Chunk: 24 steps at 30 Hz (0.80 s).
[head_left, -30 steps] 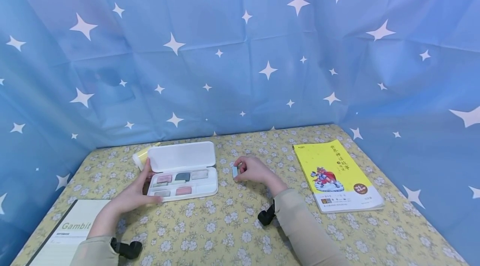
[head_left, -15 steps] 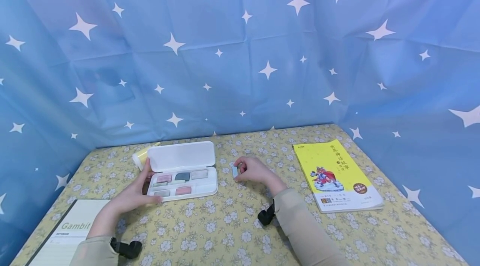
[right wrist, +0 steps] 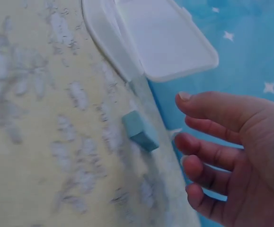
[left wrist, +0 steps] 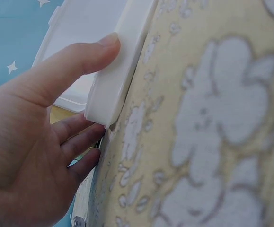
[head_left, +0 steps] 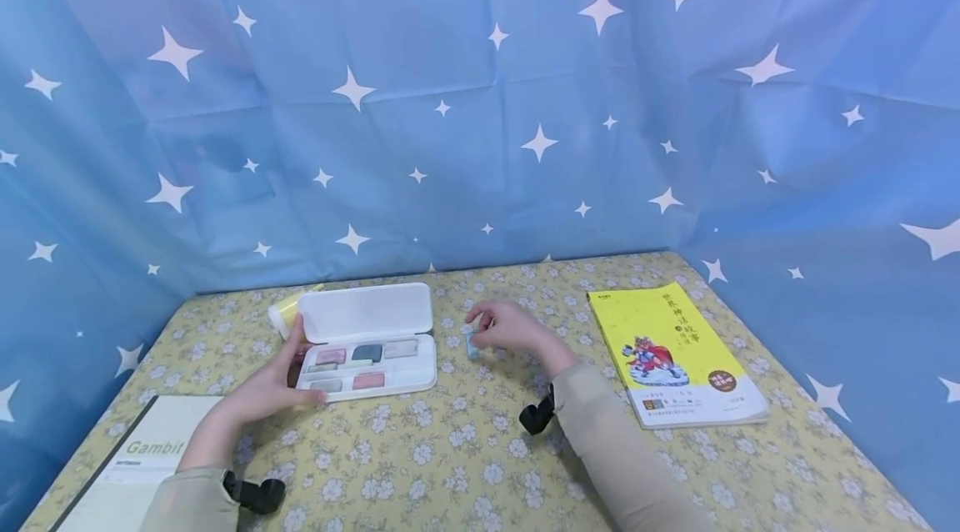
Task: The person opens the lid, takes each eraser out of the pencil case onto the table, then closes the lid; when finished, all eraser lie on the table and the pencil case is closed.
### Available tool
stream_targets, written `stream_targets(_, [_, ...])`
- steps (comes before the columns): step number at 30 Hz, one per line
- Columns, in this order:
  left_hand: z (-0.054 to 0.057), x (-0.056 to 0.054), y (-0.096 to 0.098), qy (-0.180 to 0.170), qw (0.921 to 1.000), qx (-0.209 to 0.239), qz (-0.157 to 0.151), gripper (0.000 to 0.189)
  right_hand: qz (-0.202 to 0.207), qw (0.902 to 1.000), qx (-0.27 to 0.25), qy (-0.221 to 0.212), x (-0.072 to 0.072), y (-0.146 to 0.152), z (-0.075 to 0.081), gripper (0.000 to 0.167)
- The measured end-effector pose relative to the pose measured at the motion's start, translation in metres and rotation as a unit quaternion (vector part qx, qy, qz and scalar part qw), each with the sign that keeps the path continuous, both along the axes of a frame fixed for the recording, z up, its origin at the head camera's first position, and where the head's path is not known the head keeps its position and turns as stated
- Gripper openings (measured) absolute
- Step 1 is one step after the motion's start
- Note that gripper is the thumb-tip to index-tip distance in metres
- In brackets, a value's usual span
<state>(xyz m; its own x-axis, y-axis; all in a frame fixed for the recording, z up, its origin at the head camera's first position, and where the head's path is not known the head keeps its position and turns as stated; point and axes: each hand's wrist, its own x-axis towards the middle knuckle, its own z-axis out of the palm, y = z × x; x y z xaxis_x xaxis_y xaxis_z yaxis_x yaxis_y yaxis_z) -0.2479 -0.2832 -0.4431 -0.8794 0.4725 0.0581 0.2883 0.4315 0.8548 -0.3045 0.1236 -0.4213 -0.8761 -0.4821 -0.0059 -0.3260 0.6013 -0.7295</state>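
Observation:
A white plastic case [head_left: 420, 378] lies on the floral cloth with its lid [head_left: 363, 313] raised at the back. Inside are several small rectangular blocks: pink, grey and a dark one [head_left: 367, 353]. My left hand [head_left: 258, 390] grips the case's left end. In the left wrist view the thumb [left wrist: 87, 56] presses the front wall while the other fingers reach round the end. To the right of the case, a small light blue block [right wrist: 140, 131] rests on the cloth. Just beside it is my right hand [head_left: 517, 328], holding nothing, its fingers loosely bent and apart from the block.
A yellow book [head_left: 660, 340] lies at the right side of the table. At the front left is a notebook [head_left: 150, 449], partly under my left forearm. Behind the case's left end lies a yellow and white cylinder [head_left: 283, 315]. A starry blue curtain [head_left: 480, 115] hangs behind the table.
My right hand has let go of the light blue block, which stays on the cloth, and the fingers have lifted slightly away. The left hand keeps its hold on the case.

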Motion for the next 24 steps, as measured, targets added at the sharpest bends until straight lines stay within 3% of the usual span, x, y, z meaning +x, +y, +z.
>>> stream_targets(12, [-0.003, -0.001, 0.001, -0.01, 0.9999, -0.007, 0.01, 0.125, 0.08, 0.9948, 0.058, 0.024, -0.008, -0.033, 0.028, 0.037])
stream_targets(20, [-0.003, -0.001, -0.001, -0.007, 0.9999, -0.011, 0.011, 0.126, 0.145, 0.9812, 0.116, 0.054, -0.011, -0.061, 0.033, 0.035])
stream_targets(24, [-0.003, -0.002, 0.0, -0.005, 0.9998, -0.015, 0.015, 0.126, 0.163, 0.9751, 0.14, 0.055, -0.013, -0.074, 0.034, 0.041])
